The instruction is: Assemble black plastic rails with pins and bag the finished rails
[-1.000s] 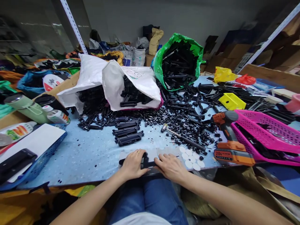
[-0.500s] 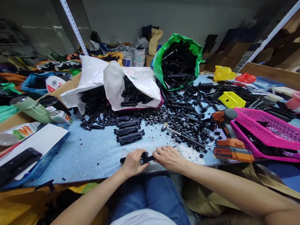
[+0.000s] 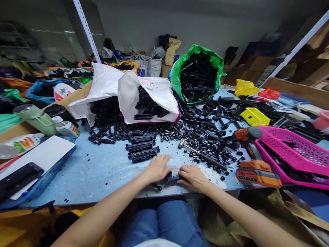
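Near the front edge of the blue table, a black plastic part (image 3: 173,178) lies between my hands. My right hand (image 3: 194,176) is closed over its right end, hiding that end. My left hand (image 3: 157,169) lies at the left of the part, fingers stretched out and thumb apart, close to it; whether the thumb touches it is hard to see. Below the left hand, a thin black piece with a rounded tip (image 3: 157,187) sticks out. Just beyond, several similar black assemblies (image 3: 144,155) are lined up in a stack of rows.
A hammer (image 3: 203,157) lies among loose screws and small black parts, with white discs (image 3: 214,176) nearby. An orange cordless drill (image 3: 253,161) stands by a pink basket (image 3: 290,144). White sacks (image 3: 159,85) and a green bag (image 3: 177,82) spill black parts. Bottles (image 3: 42,118) stand left.
My left hand has opened and stretched its fingers forward and right, off its earlier grip. The black part has shifted right between the hands. The view has tilted slightly.
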### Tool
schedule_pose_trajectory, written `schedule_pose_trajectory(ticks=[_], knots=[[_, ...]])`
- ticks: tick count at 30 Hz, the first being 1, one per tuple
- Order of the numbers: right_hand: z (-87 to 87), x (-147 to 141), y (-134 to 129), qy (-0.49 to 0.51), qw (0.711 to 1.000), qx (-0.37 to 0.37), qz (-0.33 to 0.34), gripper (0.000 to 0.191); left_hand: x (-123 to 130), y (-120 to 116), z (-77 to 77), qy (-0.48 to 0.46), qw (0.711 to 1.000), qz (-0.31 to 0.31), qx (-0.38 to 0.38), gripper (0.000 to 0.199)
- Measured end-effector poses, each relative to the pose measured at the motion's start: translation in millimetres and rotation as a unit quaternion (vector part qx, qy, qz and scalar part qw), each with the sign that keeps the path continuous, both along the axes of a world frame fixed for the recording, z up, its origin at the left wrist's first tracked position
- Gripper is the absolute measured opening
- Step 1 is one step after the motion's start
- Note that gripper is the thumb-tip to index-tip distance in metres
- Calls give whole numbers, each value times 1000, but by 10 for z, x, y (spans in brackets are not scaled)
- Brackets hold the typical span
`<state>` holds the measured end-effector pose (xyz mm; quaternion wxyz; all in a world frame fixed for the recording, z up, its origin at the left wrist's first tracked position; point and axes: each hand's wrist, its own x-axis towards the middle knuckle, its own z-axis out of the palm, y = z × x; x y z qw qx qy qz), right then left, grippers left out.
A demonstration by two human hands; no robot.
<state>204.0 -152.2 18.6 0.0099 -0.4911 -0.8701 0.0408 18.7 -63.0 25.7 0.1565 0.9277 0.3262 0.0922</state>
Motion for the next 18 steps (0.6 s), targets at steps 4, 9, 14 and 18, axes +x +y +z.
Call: schedule_pose_trajectory(ticks=[4, 9, 14, 18], knots=[[-104, 126, -119, 38, 998, -3, -40, 31, 499, 680, 89, 41, 990, 132, -5, 22], [59, 268, 348, 25, 983, 32, -179, 27, 681, 944, 38, 26, 984, 167, -58, 26], [90, 298, 1283, -31, 945, 41, -322, 23, 368, 508, 154, -50, 983, 157, -83, 13], [-10, 182, 1659, -26, 943, 22, -331, 21, -179, 153, 194, -202, 930, 214, -222, 14]])
